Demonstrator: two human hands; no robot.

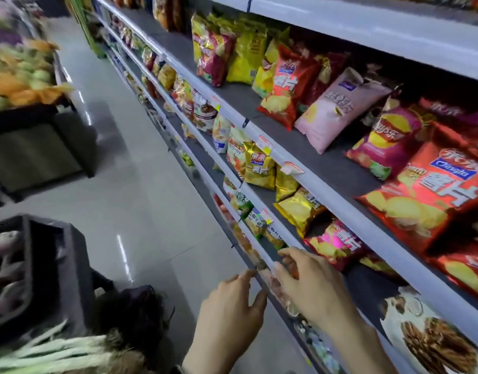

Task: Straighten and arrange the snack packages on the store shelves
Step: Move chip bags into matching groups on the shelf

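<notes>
With the left grip (229, 311) spread loosely against the white metal shelf rail (256, 247) and the right grip (313, 287) curled over a small blurred orange snack packet (282, 282) on the low near shelf (firm pinch cannot be confirmed), seat this packet upright, face outward, behind the rail.

Red chip bag (426, 195): glossy plastic film, creased, catches light. Gold bag (259, 168): metallic foil sheen. Pink bag (337, 109): softer, near-matt film. Shelf boards (340, 168): dark grey, matt. Shelf front rails (367, 228): pale grey, smooth, slight sheen; metal or plastic unclear. Floor tiles (140, 184): polished, mirror lights. Black crate (78, 265): matt plastic. Price tags (291, 167): paper-like.
</notes>
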